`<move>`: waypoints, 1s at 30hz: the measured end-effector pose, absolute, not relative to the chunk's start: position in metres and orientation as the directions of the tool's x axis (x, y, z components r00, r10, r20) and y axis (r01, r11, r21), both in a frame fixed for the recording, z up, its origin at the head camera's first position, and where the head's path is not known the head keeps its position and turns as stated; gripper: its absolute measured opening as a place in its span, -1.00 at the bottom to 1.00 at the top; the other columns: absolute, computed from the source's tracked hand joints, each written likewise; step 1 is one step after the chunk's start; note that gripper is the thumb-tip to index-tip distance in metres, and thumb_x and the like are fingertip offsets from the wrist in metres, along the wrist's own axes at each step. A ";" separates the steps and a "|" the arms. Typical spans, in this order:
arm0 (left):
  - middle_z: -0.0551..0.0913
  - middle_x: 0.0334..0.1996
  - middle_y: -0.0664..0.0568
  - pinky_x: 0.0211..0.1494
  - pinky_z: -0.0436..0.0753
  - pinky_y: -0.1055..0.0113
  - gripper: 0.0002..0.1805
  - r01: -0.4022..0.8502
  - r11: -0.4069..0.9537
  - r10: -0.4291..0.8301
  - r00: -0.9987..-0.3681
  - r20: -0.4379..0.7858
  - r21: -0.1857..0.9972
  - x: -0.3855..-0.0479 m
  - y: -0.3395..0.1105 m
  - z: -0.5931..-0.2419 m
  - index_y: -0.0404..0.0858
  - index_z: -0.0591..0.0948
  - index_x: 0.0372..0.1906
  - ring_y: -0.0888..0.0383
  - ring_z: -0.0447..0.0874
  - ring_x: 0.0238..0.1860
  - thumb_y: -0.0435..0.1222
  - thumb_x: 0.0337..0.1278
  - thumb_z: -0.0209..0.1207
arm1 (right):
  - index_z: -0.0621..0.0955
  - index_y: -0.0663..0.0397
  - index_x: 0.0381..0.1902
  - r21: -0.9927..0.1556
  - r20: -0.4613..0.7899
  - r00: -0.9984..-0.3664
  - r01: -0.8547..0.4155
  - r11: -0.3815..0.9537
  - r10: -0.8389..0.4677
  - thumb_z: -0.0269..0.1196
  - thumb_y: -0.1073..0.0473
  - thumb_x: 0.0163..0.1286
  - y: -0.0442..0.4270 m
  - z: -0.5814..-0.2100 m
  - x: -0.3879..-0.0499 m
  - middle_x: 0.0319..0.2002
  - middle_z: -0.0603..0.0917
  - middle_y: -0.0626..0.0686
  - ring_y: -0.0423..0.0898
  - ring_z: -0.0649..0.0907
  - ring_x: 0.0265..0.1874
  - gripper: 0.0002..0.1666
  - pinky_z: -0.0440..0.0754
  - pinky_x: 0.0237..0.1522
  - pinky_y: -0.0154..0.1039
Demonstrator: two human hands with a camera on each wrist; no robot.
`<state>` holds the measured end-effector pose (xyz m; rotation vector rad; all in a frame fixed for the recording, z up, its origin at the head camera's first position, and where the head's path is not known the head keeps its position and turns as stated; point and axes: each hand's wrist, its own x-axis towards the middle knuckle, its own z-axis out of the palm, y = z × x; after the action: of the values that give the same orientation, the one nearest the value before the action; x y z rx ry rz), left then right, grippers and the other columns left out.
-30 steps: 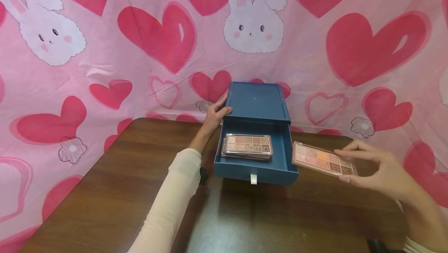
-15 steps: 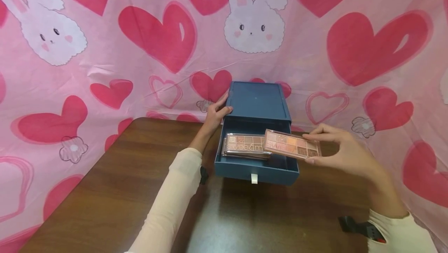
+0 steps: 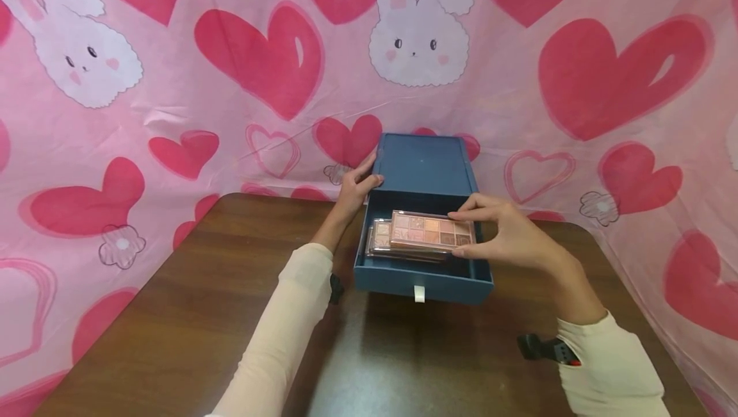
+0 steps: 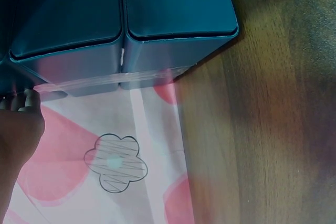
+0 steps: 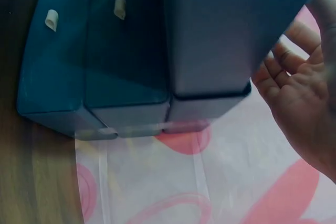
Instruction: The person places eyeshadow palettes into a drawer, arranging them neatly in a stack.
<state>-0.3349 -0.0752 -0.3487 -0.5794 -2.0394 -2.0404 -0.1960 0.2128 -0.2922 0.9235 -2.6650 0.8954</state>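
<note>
A blue drawer unit (image 3: 423, 164) stands at the back of the table, its top drawer (image 3: 392, 280) pulled out. My left hand (image 3: 352, 193) rests against the unit's left side, thumb at the top front edge. Between thumb and fingers, my right hand (image 3: 507, 231) pinches the right end of an eyeshadow palette (image 3: 423, 230). The palette is over the drawer, above a stack of similar palettes (image 3: 378, 242) at the drawer's left. I cannot tell whether it touches the stack. In the right wrist view, my right hand (image 5: 299, 77) is beside the drawer, fingertips hidden behind it.
Two shut drawers (image 5: 126, 61) with white pull tabs sit below the open one. The brown wooden table (image 3: 190, 314) extends around the unit. Behind hangs a pink cloth (image 3: 340, 97) with hearts and rabbits. A dark wrist device (image 3: 544, 348) sits at the right cuff.
My right hand has carried the palette leftwards from beside the drawer to over the stack inside it. My left hand and the drawer unit have stayed in place.
</note>
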 end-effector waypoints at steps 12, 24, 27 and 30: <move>0.43 0.46 -0.23 0.23 0.49 0.59 -0.30 0.405 -0.033 0.136 -0.904 0.406 0.914 -0.335 -0.074 -0.350 -0.33 0.38 0.46 0.40 0.54 -0.02 -0.38 0.15 0.17 | 0.70 0.10 0.17 -0.492 0.272 -0.811 -0.580 0.649 -0.519 0.61 0.05 0.01 0.192 -0.296 -0.206 -0.04 0.64 -0.07 -0.10 0.52 0.00 -0.28 0.65 -0.01 -0.09; 0.36 0.50 -0.22 0.30 0.50 0.53 -0.30 0.419 -0.045 0.144 -0.895 0.421 0.907 -0.336 -0.073 -0.348 -0.36 0.37 0.46 0.30 0.51 0.10 -0.40 0.15 0.17 | 0.68 0.13 0.20 -0.474 0.260 -0.817 -0.572 0.669 -0.514 0.59 -0.03 0.06 0.191 -0.298 -0.207 0.09 0.64 0.07 0.06 0.53 0.11 -0.25 0.65 0.15 0.20; 0.38 0.49 -0.22 0.10 0.53 0.65 -0.30 0.419 -0.043 0.138 -0.896 0.421 0.907 -0.336 -0.073 -0.348 -0.36 0.38 0.46 0.41 0.53 -0.08 -0.39 0.14 0.17 | 0.69 0.14 0.19 -0.469 0.283 -0.804 -0.592 0.656 -0.523 0.61 0.00 0.03 0.191 -0.299 -0.207 0.10 0.65 0.08 0.07 0.55 0.12 -0.25 0.64 0.16 0.21; 0.39 0.48 -0.22 0.03 0.53 0.69 -0.30 0.416 -0.042 0.133 -0.899 0.418 0.908 -0.336 -0.073 -0.348 -0.35 0.38 0.46 0.43 0.52 -0.14 -0.39 0.14 0.17 | 0.68 0.15 0.20 -0.463 0.319 -0.796 -0.605 0.648 -0.515 0.60 0.06 0.05 0.192 -0.299 -0.205 0.12 0.65 0.11 0.10 0.56 0.14 -0.27 0.63 0.17 0.24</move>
<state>-0.3356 -0.0732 -0.3477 -0.5924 -2.0211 -2.0477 -0.2049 0.1916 -0.2993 0.9255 -2.7057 0.8468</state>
